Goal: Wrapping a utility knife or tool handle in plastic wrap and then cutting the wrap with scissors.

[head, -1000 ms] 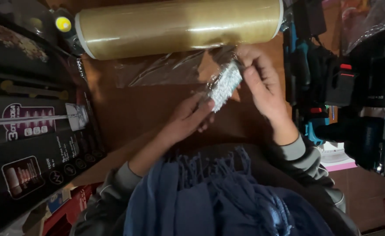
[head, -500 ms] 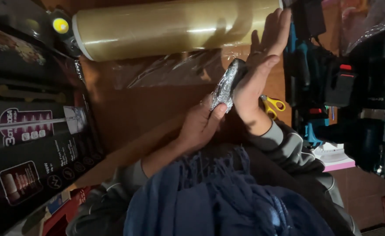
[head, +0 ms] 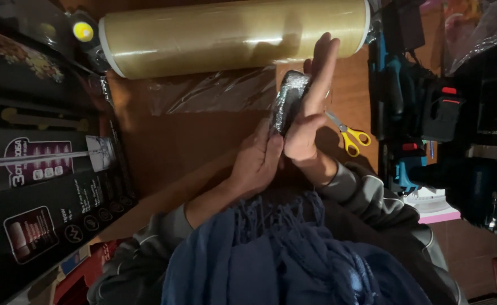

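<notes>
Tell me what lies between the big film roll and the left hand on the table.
In the head view, a loose sheet of clear film lies on the brown tabletop between the roll and the left hand.

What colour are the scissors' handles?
Yellow; the scissors show best in the head view.

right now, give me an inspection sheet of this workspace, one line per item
surface: brown wooden table, partly in shadow
job's things: small wrapped bundle pressed between both hands; sheet of clear film runs from it to the big film roll lying across the top
clutter: yellow-handled scissors right of the hands; dark printed boxes on the left
grip: left hand cups the bundle from below; right hand lies flat on it, fingers straight
cables: nothing seen clearly
surroundings: power tools in blue and black on the right; blue fringed scarf at the bottom
</notes>
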